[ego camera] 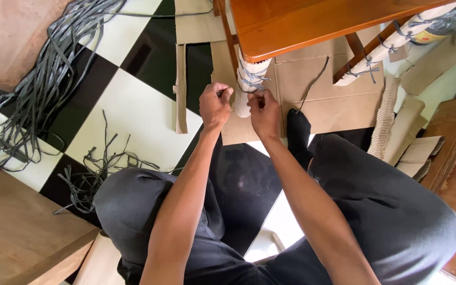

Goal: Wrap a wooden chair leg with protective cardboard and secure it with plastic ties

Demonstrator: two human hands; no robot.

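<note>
Left hand [215,105]: grip closed on one end of a grey strap [253,80], fist turned knuckles-up, just left of the wrapped leg [246,84]. Right hand [264,112]: grip closed, fingers pinched on the other end of the same strap, just right of the leg. The two hands sit close together with the lower end of the leg between them.

The strap runs around the leg, over a white corrugated wrapping. Further grey ties cross the wrapping just above it. A loose strap end [315,79] trails up and right from the right hand, lying over the cardboard.

The leg belongs to a brown wooden table [312,24] at the far centre. A second leg [391,45], far right, carries the same white wrapping and several grey ties.

Flat cardboard [323,97] lies on the floor under the table. Corrugated strips [402,132] are stacked to the right of it, and one narrow strip [181,87] lies to the left.

The floor [133,111] is black and white checkered tile. A large bundle of grey straps [43,84] lies at far left; a smaller tangle [96,174] lies nearer, beside the person's left knee [133,200]. Both knees, in dark trousers, sit near the camera.
</note>
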